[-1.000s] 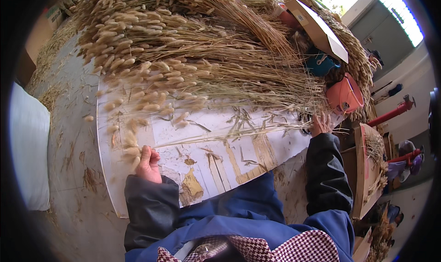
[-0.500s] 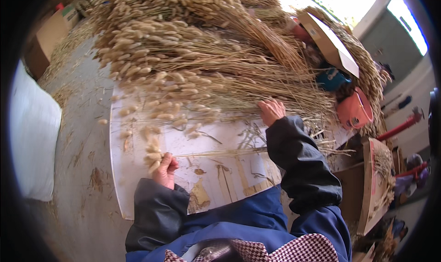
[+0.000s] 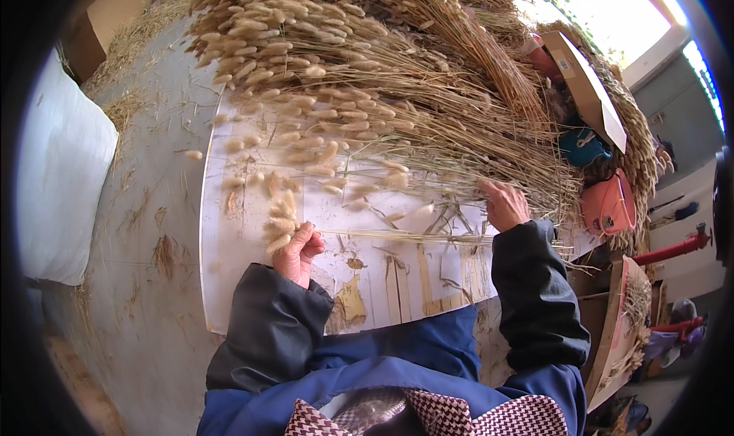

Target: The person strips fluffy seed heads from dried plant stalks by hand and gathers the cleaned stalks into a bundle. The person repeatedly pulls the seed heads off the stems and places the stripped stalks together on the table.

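I see the left hand pinching a small bunch of dried grass stems near its fluffy heads, the stalks lying flat across the white board on the desk. The right hand, fingers loosely spread, rests on the stalk ends at the edge of the large grass pile.

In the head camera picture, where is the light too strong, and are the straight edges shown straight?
Head view: the window area at the upper right is overexposed to white; the white board edge bows from fisheye distortion; dark corners ring the frame; the left hand and dried grass pile look sharp, evenly lit.
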The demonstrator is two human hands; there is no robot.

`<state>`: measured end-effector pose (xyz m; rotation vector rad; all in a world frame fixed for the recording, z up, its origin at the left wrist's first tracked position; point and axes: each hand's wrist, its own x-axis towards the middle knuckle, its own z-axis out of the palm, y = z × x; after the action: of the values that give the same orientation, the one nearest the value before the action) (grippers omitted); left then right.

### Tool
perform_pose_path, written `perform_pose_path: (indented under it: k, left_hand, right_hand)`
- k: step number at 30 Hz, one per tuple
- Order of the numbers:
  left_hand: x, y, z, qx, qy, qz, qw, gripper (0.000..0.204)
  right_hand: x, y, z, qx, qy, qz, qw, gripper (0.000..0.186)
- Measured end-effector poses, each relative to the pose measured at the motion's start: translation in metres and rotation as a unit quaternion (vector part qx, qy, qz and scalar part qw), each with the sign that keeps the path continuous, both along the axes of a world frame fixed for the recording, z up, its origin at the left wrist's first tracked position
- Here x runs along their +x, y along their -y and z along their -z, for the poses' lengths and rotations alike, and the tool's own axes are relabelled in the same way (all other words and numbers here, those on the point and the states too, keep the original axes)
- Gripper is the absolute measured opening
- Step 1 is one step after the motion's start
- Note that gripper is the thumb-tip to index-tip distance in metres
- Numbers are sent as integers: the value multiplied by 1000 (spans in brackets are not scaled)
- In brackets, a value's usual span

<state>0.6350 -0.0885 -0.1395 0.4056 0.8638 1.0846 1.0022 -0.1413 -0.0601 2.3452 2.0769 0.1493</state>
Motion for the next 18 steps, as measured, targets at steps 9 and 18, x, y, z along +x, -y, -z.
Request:
perform_pose_path:
  k: [9, 18]
  left_hand:
    - [3, 4, -5, -20, -4, 30, 999, 11]
    - [0, 8, 7, -13, -40, 149, 988, 18]
  right_hand:
    - [-111, -27, -14, 121, -225, -143, 956, 8]
    - [-124, -63, 41, 175, -61, -90, 978, 6]
